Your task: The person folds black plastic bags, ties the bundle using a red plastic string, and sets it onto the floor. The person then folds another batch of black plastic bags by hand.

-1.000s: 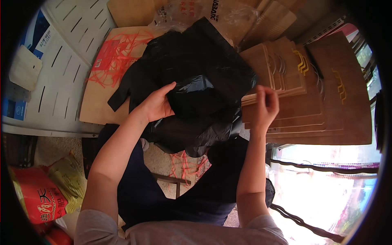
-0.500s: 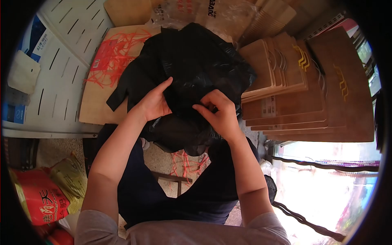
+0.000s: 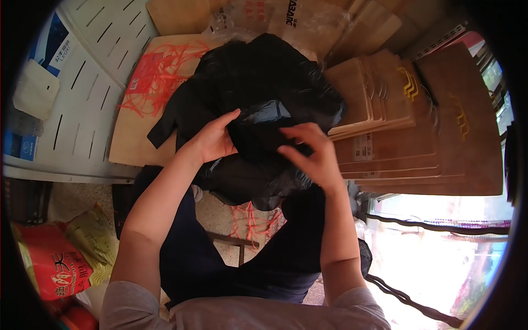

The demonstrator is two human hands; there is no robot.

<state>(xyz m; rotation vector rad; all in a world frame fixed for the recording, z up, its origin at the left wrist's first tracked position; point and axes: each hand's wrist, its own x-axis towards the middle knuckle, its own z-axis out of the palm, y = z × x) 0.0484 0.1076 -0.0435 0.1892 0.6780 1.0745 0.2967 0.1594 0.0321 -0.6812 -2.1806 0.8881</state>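
Observation:
A large crumpled black plastic bag (image 3: 264, 71) is heaped in front of my knees, with a shiny fold near its middle. My left hand (image 3: 215, 137) is at the bag's left side, thumb upward and fingers curled against the plastic, so it appears to hold the bag; its fingertips are partly hidden in the folds. Over the right part of the bag is my right hand (image 3: 314, 154), thumb and forefinger apart, nothing visible between them. Whatever lies inside or under the bag is hidden.
Red plastic strands (image 3: 165, 77) lie on a wooden board (image 3: 129, 146) at the left, beside a slotted white metal panel (image 3: 88, 88). Brown boards with yellow hooks (image 3: 407, 137) are stacked at right. A red and yellow sack (image 3: 60, 258) stands lower left.
My right hand has moved right and its thumb and forefinger have spread apart. A shiny fold now shows on the bag between the hands. My left hand has shifted slightly right.

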